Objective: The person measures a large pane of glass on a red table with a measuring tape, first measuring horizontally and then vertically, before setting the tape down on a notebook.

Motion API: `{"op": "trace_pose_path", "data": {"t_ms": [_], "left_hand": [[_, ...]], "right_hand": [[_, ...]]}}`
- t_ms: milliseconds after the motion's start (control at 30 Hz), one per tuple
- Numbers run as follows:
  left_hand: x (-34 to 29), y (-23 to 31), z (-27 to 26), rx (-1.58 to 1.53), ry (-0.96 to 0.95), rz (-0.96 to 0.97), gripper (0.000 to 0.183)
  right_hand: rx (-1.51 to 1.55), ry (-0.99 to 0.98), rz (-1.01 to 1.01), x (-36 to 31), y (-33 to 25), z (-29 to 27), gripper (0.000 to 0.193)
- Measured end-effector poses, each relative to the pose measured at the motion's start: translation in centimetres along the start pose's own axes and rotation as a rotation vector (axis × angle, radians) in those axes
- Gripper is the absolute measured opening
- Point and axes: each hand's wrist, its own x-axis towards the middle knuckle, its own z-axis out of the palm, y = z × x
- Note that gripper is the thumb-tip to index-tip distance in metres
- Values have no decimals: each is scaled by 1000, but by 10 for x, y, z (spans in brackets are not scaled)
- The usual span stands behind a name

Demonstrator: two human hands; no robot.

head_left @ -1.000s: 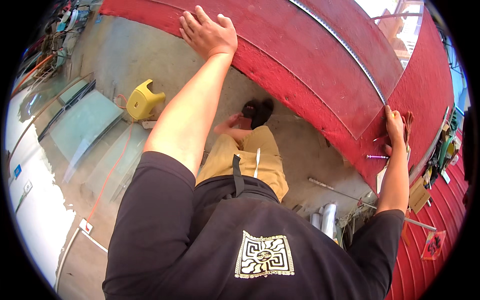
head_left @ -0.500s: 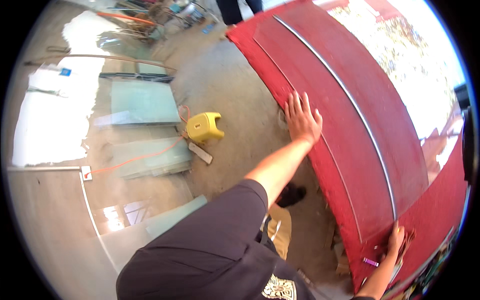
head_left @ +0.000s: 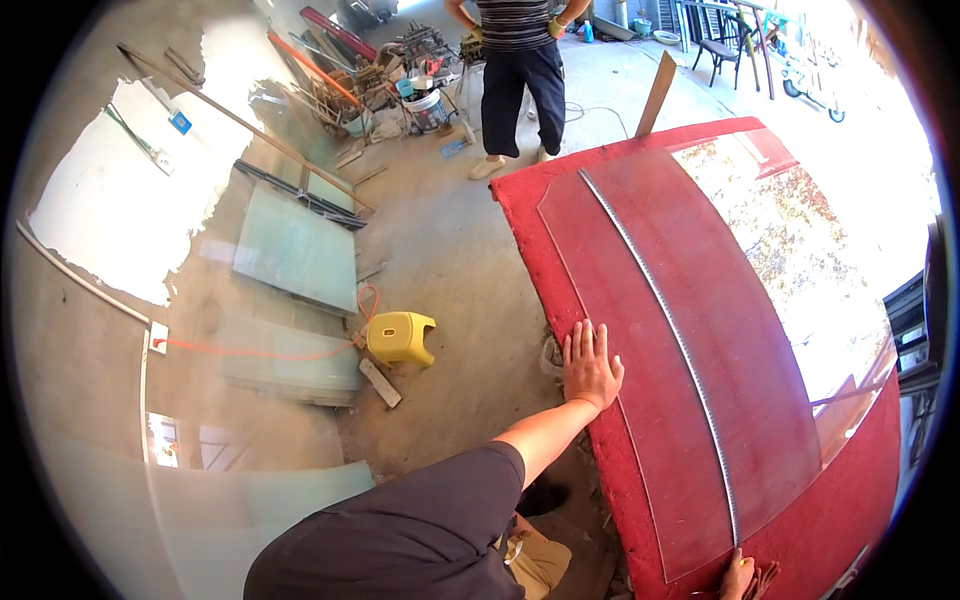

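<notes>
1 glass sheet (head_left: 742, 370), L hand (head_left: 593, 370) at edge; R hand (head_left: 738, 577) w/ 1 tape (head_left: 689, 358).

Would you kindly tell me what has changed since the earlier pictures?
The view has swung left and up, bringing a co-worker into fuller sight beyond the red table; the purple stick has left the frame. Neither hand has visibly taken or released anything: the left hand still lies flat at the left edge of the clear sheet, the right hand still closed at the near end of the silvery strip.
</notes>
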Motion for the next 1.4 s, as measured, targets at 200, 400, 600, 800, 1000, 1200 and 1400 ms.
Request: {"op": "trace_pose_path", "data": {"t_ms": [200, 400, 600, 800, 1000, 1200, 1400], "left_hand": [[-1, 2, 2, 52, 14, 12, 69], [0, 3, 2, 21, 30, 26, 68], [-1, 5, 19, 81, 109, 96, 65], [-4, 6, 20, 90, 79, 77, 67], [-5, 5, 20, 104, 72, 69, 67], [-5, 7, 18, 108, 56, 57, 68], [-4, 6, 17, 123, 34, 42, 67]], "right_hand": [[49, 183, -110, -5, 4, 7, 52], [22, 153, -104, -14, -16, 0, 53], [-88, 169, 7, -46, -63, -27, 60], [-50, 132, 88, -59, -77, -40, 60], [-51, 114, 111, -59, -76, -39, 60], [-86, 120, 98, -57, -73, -39, 62], [-87, 173, 58, -56, -72, -36, 63]]}}
